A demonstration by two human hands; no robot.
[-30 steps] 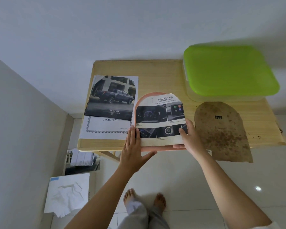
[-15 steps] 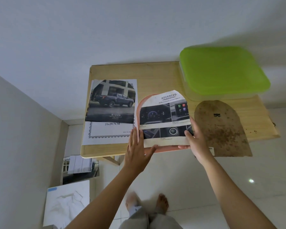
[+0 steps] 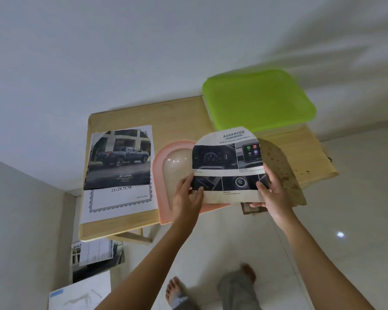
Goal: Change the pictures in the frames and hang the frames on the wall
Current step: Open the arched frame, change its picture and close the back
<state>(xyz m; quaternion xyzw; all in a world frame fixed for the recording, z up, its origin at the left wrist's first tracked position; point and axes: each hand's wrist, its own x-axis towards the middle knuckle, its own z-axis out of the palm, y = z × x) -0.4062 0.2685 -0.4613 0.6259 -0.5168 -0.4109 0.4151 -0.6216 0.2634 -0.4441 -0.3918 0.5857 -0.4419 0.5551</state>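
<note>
Both hands hold an arched picture [image 3: 227, 162] headed "ADVANCED", showing a car dashboard and screen, by its lower corners. The left hand [image 3: 187, 198] pinches the lower left corner, thumb on the printed face and fingers behind. The right hand [image 3: 270, 195] grips the lower right corner the same way, thumb on top. The picture is tilted, with its arched top pointing away from the person. It covers the right part of a pink arched frame [image 3: 159, 175] and the left edge of a brown, stained board [image 3: 280, 171]; whether it touches either one cannot be told. The frame lies flat on the wooden surface [image 3: 177, 117], its rounded end away from the person and its straight end jutting over the near edge. A pale pane shows inside its rim. The board has the same arch shape and lies just right of the frame, also overhanging the near edge. Just left of the frame a truck print [image 3: 121, 162] lies flat on a white sheet marked "21x29.7CM". At the far right corner of the surface stands a box with a green lid [image 3: 258, 99]. Papers [image 3: 94, 253] lie on the floor below the surface's left end.
</note>
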